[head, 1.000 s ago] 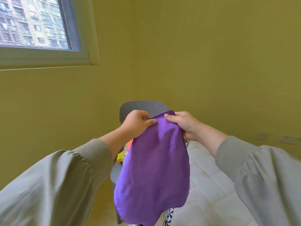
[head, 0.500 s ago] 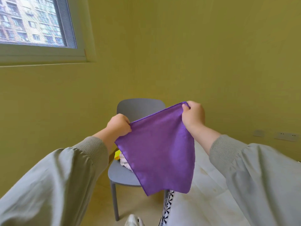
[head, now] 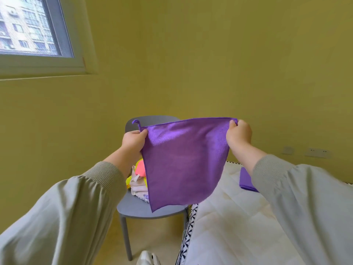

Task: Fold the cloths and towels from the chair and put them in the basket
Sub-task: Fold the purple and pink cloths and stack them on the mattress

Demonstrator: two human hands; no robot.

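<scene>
A purple cloth (head: 183,159) hangs spread flat in the air in front of me. My left hand (head: 133,141) pinches its top left corner and my right hand (head: 238,134) pinches its top right corner. Behind it stands a grey chair (head: 150,210) holding a pile of cloths (head: 137,180) in pink, yellow and beige, partly hidden by the purple cloth. A folded purple cloth (head: 246,179) lies on the white bed to the right. No basket is in view.
A white quilted bed (head: 229,222) with a black-and-white patterned edge fills the lower right, beside the chair. A white shoe (head: 148,258) sits on the floor at the bottom. Yellow walls stand behind, with a window (head: 32,29) at the upper left.
My hands have moved apart, sliding out to the top corners, so the purple cloth went from bunched to stretched wide and flat. The view has tilted, showing more of the bed.
</scene>
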